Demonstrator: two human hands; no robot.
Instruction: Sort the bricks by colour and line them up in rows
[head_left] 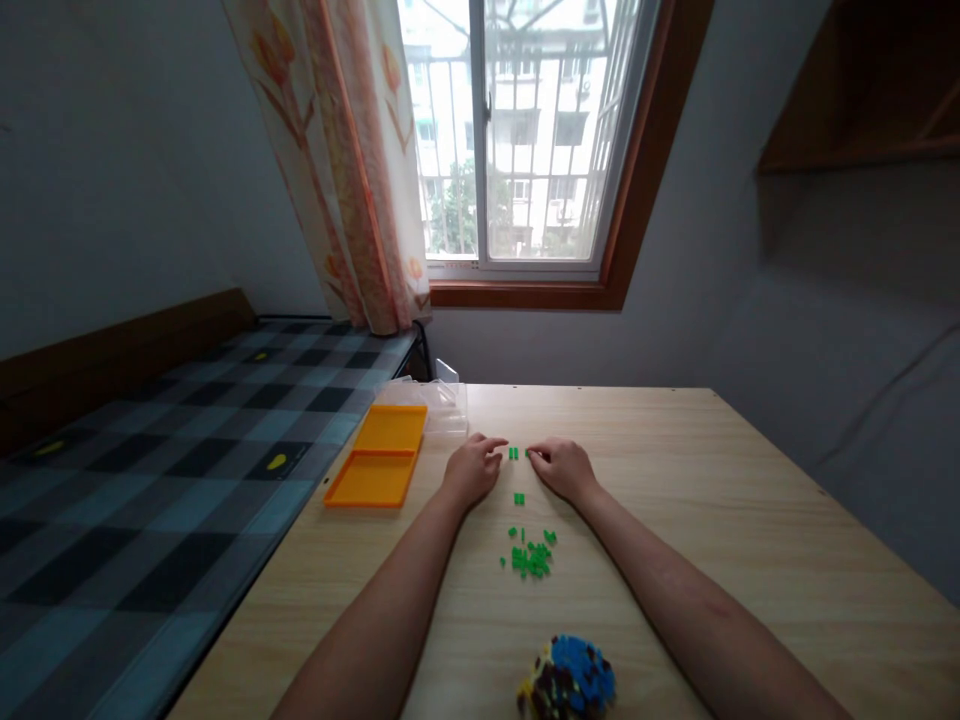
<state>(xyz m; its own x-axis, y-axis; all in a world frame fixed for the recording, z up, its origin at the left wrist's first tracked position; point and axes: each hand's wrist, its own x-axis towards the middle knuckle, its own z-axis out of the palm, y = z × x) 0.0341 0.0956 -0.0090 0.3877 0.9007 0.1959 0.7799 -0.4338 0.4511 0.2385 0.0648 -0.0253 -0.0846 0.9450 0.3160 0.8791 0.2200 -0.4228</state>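
Both forearms stretch out from the near edge of the table [750, 470] and draw close together towards its middle, palms down. The left hand [472, 468] rests on the wood with its index finger stretched out to the right and the other fingers loosely curled. The fingertip is just beside a pair of green pieces [514, 454], and nothing shows in its grip. The right hand [562, 468] lies opposite, knuckles up, its fingers bent and drawn together at the other side of the same pair. Whether they pinch a green bit there is too small to tell.

The pair lies on the wood between the two hands. A single green piece [518, 498] lies just nearer, and a loose green heap [531, 558] sits nearer still, between the forearms.

At the left edge of the table an orange tray [379, 455] lies open, and its two shallow halves show plain orange floor. Behind it, touching its far end, stands a clear box [439, 405], whose contents cannot be made out.

A heap of mixed blocks [568, 680], blue on top, sits at the near edge, its lower part cut off by the frame. Both elbows are out of view.
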